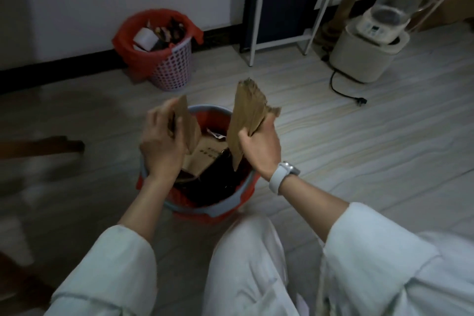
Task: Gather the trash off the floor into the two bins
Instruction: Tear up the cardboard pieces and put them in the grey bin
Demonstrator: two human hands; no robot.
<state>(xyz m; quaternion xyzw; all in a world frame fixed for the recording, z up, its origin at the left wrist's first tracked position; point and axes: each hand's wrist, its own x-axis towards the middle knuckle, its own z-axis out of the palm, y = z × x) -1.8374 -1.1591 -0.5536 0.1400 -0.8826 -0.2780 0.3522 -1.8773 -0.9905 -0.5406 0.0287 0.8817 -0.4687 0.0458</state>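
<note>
The left hand (161,146) and right hand (259,147) each grip a torn piece of brown cardboard (247,115), fingers curled around it, directly above the near bin (246,187), presumably so released pieces drop inside. The cardboard is flat with ragged edges. The far bin (174,64), red-lined, stands by the wall.

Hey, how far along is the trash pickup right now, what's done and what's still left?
Mostly done, it seems. The pink bin by the wall is full, and the near bin already holds cardboard and dark scraps. In hand: the left hand and right hand each hold a cardboard piece above the near bin. Left: dropping both in. The visible floor shows no loose trash.
</note>
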